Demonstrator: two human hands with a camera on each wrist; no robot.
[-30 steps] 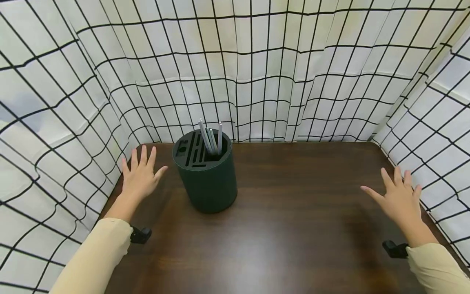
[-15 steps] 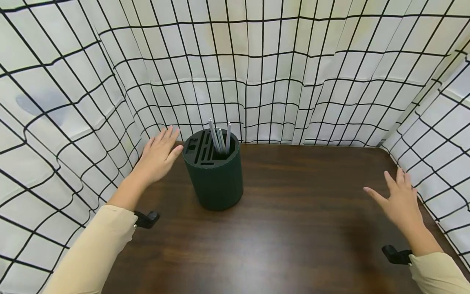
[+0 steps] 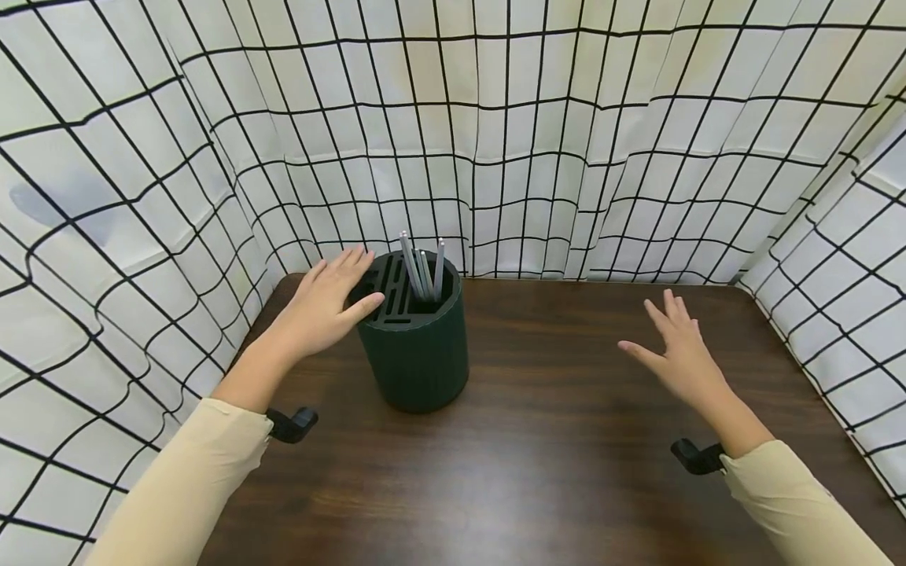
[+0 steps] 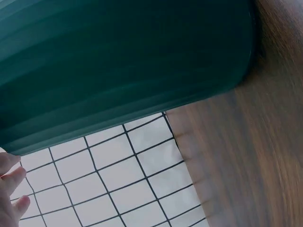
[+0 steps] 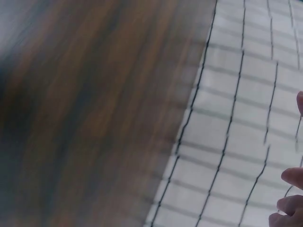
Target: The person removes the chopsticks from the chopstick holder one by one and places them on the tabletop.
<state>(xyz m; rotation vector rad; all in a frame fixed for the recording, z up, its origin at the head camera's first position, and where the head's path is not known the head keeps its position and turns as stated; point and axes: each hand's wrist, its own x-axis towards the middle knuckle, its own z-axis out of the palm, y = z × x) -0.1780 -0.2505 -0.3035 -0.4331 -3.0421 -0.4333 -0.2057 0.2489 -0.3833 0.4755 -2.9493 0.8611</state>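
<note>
A dark green cylindrical knife block (image 3: pixel 418 362) stands upright on the table, left of centre in the head view. Its top has several slots and one larger opening, from which several thin grey sticks (image 3: pixel 425 275) lean out. My left hand (image 3: pixel 322 306) is at the left edge of that top, fingers extended and thumb overlapping the rim; it hides part of the slots. In the left wrist view the block's side (image 4: pixel 123 61) fills the upper half, with fingertips (image 4: pixel 13 179) by its edge. My right hand (image 3: pixel 683 354) hovers over the right side of the table, fingers spread, holding nothing.
The dark brown wooden table (image 3: pixel 538 472) is bordered at the back and both sides by white cloth walls with a black grid (image 3: pixel 524 134). The knife block stands near the back wall. A black wrist mount (image 3: pixel 293 424) sits on each arm.
My left hand has moved right, from beside the knife block to its top edge. My right hand has moved left and inward from the right wall. The head view has shifted slightly.
</note>
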